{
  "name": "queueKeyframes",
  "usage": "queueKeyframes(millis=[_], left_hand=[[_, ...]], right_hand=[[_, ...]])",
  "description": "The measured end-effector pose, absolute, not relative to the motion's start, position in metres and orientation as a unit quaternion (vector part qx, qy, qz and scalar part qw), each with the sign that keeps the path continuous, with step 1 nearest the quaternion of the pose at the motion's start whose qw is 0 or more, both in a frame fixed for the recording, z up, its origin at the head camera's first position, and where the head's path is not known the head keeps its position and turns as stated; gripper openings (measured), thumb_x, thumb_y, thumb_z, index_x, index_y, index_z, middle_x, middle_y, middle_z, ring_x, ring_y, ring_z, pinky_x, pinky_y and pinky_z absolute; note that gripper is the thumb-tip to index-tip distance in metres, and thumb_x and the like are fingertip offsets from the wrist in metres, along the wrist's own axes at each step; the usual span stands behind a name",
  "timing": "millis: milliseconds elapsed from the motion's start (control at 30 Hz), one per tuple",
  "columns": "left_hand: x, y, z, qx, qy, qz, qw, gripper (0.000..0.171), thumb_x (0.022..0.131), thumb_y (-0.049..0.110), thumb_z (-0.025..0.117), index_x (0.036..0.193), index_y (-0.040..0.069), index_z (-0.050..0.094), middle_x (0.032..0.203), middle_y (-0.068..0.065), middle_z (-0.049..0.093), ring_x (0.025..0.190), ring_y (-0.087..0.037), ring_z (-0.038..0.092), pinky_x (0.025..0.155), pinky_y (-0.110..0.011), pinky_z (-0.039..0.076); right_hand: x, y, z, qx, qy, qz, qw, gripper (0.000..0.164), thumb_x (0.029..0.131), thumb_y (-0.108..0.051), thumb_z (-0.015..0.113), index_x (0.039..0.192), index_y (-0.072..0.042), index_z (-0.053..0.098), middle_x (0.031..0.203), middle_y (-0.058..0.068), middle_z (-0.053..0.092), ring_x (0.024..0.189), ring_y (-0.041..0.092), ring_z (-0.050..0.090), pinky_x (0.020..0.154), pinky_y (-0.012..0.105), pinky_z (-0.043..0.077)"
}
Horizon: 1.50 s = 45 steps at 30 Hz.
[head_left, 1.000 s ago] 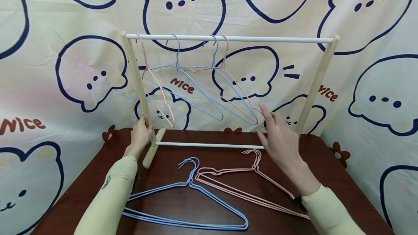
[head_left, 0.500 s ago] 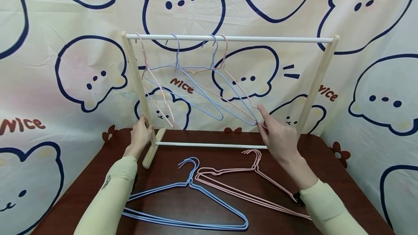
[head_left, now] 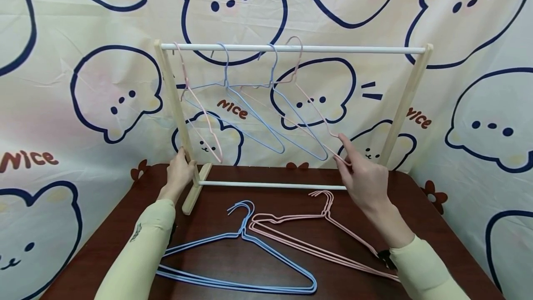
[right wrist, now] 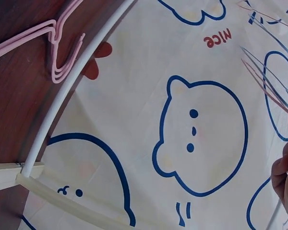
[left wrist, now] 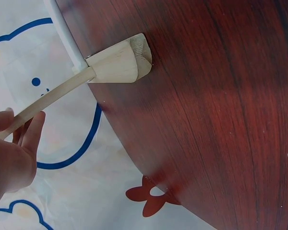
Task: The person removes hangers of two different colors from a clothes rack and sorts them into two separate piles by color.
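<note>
My left hand grips the left wooden post of a small clothes rack, low down near its foot. With my right hand I pinch the lower right corner of a pink hanger. That hanger's hook stands slightly above the rack's white top rod; whether it touches the rod I cannot tell. Left of it, two blue hangers and another pink hanger hang from the rod. In the left wrist view my left hand holds the post; in the right wrist view my right hand shows partly.
Several stacked blue hangers lie on the dark wooden table in front. Several pink hangers lie to their right, under my right forearm. A lower white rod joins the rack's feet. A printed cloth hangs close behind.
My right hand has taken hold of the pink hanger's corner and moved it to the right, with its hook raised a little above the rod. My left hand has not moved.
</note>
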<state>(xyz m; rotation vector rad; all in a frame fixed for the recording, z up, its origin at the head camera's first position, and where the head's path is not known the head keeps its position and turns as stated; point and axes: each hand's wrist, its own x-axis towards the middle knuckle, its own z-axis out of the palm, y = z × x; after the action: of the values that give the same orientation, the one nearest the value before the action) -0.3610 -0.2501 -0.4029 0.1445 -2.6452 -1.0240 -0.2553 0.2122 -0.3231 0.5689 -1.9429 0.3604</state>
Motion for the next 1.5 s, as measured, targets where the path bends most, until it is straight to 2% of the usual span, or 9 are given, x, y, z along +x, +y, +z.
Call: queueKeyframes(millis=[233,467,667,833,1033,1200,1500], left_hand=[[-0.361,-0.251,-0.403,0.049,-0.922,-0.350,0.155,0.039,0.102,0.014,0.051,0.135,-0.003,0.040,0.126,-0.034,0.056,0.108,-0.050,0.061,0.087,-0.059,0.051],[-0.361,-0.250,-0.403,0.054,-0.921,-0.356,0.150,0.039,0.102,0.013,0.052,0.135,-0.002,0.040,0.128,-0.034,0.056,0.108,-0.050,0.062,0.085,-0.058,0.054],[-0.362,-0.250,-0.404,0.054,-0.921,-0.354,0.152,0.037,0.102,0.014,0.052,0.134,-0.002,0.041,0.126,-0.033,0.057,0.108,-0.049,0.062,0.085,-0.058,0.053],[-0.362,-0.250,-0.404,0.050,-0.922,-0.352,0.152,0.034,0.102,0.014,0.051,0.130,-0.003,0.041,0.125,-0.034,0.057,0.107,-0.049,0.062,0.084,-0.057,0.054],[-0.362,-0.250,-0.404,0.051,-0.921,-0.354,0.151,0.035,0.102,0.013,0.051,0.131,-0.003,0.041,0.126,-0.035,0.056,0.108,-0.050,0.062,0.084,-0.058,0.054],[-0.363,-0.249,-0.404,0.055,-0.921,-0.357,0.148,0.035,0.102,0.013,0.051,0.132,-0.002,0.041,0.127,-0.034,0.056,0.109,-0.049,0.062,0.085,-0.058,0.054],[-0.362,-0.251,-0.403,0.051,-0.921,-0.352,0.157,0.038,0.102,0.013,0.051,0.135,-0.003,0.040,0.126,-0.035,0.057,0.109,-0.050,0.061,0.087,-0.060,0.052]], right_hand=[[-0.246,0.221,-0.317,0.215,-0.803,0.185,0.524,0.055,0.083,-0.009,0.078,0.135,-0.010,0.060,0.063,0.006,0.063,0.042,0.009,0.041,0.038,0.022,0.027],[-0.234,0.232,-0.326,0.201,-0.799,0.232,0.518,0.058,0.077,-0.004,0.082,0.131,-0.007,0.063,0.063,0.006,0.063,0.046,0.005,0.039,0.041,0.016,0.026],[-0.217,0.239,-0.333,0.199,-0.800,0.263,0.501,0.061,0.074,0.000,0.083,0.132,-0.006,0.063,0.065,0.004,0.056,0.052,0.000,0.034,0.046,0.014,0.025],[-0.201,0.248,-0.340,0.186,-0.812,0.283,0.476,0.064,0.075,0.003,0.081,0.135,-0.009,0.061,0.068,-0.001,0.051,0.058,-0.005,0.034,0.052,0.013,0.028],[-0.187,0.259,-0.356,0.169,-0.822,0.322,0.438,0.067,0.076,0.006,0.080,0.137,-0.013,0.060,0.068,-0.006,0.048,0.055,-0.005,0.036,0.049,0.013,0.029],[-0.178,0.273,-0.369,0.117,-0.842,0.358,0.387,0.065,0.080,0.001,0.080,0.137,-0.023,0.060,0.066,-0.009,0.047,0.053,-0.002,0.037,0.048,0.019,0.030],[-0.159,0.291,-0.384,0.051,-0.870,0.365,0.326,0.060,0.086,-0.010,0.078,0.139,-0.029,0.057,0.069,-0.007,0.047,0.058,0.003,0.038,0.051,0.023,0.030]])
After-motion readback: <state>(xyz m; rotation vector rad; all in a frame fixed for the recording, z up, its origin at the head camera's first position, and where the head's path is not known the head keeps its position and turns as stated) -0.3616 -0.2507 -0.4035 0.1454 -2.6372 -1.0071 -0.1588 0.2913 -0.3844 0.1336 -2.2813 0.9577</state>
